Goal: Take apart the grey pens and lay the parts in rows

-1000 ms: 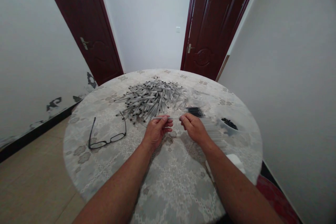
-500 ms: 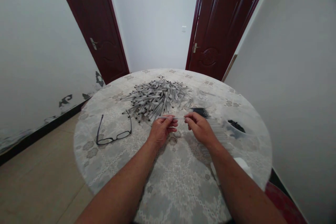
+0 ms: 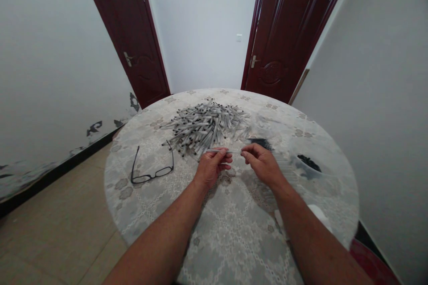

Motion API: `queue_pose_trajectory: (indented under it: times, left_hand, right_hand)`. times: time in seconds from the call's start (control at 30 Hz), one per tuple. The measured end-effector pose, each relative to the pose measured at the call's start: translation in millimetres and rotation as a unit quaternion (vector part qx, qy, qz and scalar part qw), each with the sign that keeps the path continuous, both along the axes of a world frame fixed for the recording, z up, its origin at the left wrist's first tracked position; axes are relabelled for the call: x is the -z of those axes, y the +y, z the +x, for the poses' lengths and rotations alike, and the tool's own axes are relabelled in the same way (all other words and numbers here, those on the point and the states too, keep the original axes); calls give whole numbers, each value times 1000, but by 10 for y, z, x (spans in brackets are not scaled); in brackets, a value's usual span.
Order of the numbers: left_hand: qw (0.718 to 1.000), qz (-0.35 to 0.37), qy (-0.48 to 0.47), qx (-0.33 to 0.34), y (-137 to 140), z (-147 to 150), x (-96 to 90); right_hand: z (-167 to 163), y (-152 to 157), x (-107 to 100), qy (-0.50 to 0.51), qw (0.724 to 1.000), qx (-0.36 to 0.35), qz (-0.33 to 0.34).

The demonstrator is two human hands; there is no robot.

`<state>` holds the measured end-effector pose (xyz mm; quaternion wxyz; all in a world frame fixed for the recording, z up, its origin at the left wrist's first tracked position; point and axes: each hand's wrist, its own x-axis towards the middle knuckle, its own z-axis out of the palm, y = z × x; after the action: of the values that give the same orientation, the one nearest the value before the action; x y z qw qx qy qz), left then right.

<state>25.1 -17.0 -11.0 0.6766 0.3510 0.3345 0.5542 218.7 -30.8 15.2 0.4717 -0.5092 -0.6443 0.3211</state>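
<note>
My left hand (image 3: 214, 163) pinches a slim, pale pen-like tube (image 3: 233, 152) between thumb and fingers, holding it level just above the table. At the tube's other end, the fingertips of my right hand (image 3: 261, 160) are closed on it. Behind my left hand lies a big pile of similar pale pens (image 3: 203, 127) with dark ends. A bundle of thin black sticks, like pen refills (image 3: 262, 143), lies just beyond my right hand. Several clear tubes (image 3: 280, 167) are laid side by side to the right of that hand, partly hidden by my arm.
Black-framed glasses (image 3: 152, 176) lie unfolded at the left of the round table (image 3: 230, 240) with its patterned cover. Small black parts sit in a clear container (image 3: 309, 163) at the right. A white object (image 3: 319, 214) is partly behind my right forearm. Clear plastic (image 3: 264, 122) lies at the back.
The whole view has shifted slightly, so everything appears a little further right. Both hands keep nearly the same pose on the pen-like tube.
</note>
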Motion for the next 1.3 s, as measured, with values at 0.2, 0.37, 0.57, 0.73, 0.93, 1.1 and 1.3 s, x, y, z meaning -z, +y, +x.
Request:
queue_pose_trajectory:
  times: [0.2, 0.37, 0.57, 0.73, 0.93, 1.1, 1.3]
  left_hand:
    - [1000, 4, -5, 5, -5, -2, -5]
    - [1000, 2, -3, 3, -12, 8, -12]
    - [1000, 4, -8, -5, 1, 1, -3]
    - [1000, 3, -9, -10, 20, 0, -3]
    - [1000, 6, -10, -4, 37, -3, 19]
    - [1000, 4, -5, 0, 35, 6, 31]
    - [1000, 11, 10, 10, 22, 5, 20]
  right_hand:
    - [-18, -16, -4, 11, 1000, 0, -7]
    - [-8, -26, -45, -30, 999, 14, -6]
    - [70, 16, -2, -6, 1000, 13, 18]
    - [209, -23, -150, -45, 994, 70, 68]
    - [835, -67, -319, -241, 885, 317, 243]
    - [1231, -12, -229, -288, 809, 453, 240]
    - [614, -51, -269, -191, 919, 273, 209]
